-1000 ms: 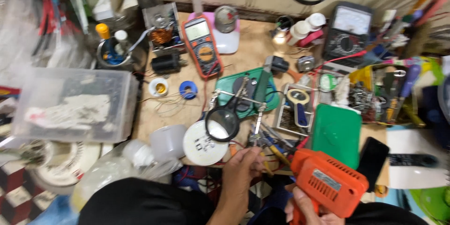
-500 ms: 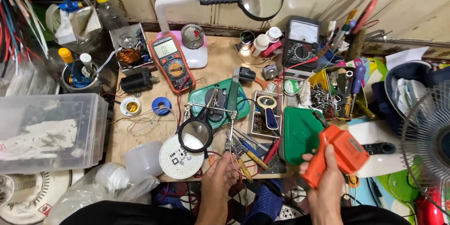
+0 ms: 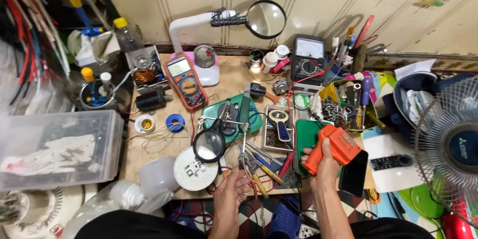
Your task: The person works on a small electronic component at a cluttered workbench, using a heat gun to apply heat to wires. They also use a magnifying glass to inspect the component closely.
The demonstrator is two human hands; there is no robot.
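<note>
I am losing the fan [image 3: 455,144] at the right edge, my right hand [image 3: 324,164] is covering the orange tool's [image 3: 337,147] grip, and whatever my left hand [image 3: 232,191] is pinching is too small to tell.

Multimeter [image 3: 183,80] — fan [image 3: 450,144] — magnifier lamp [image 3: 266,18]

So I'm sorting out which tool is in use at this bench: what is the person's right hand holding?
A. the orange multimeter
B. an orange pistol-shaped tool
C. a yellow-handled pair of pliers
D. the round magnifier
B: the right hand is wrapped around the grip of the orange pistol-shaped tool, raised over the bench's right side, while the left hand rests open-palmed at the bench's near edge, holding none of the others.
</note>
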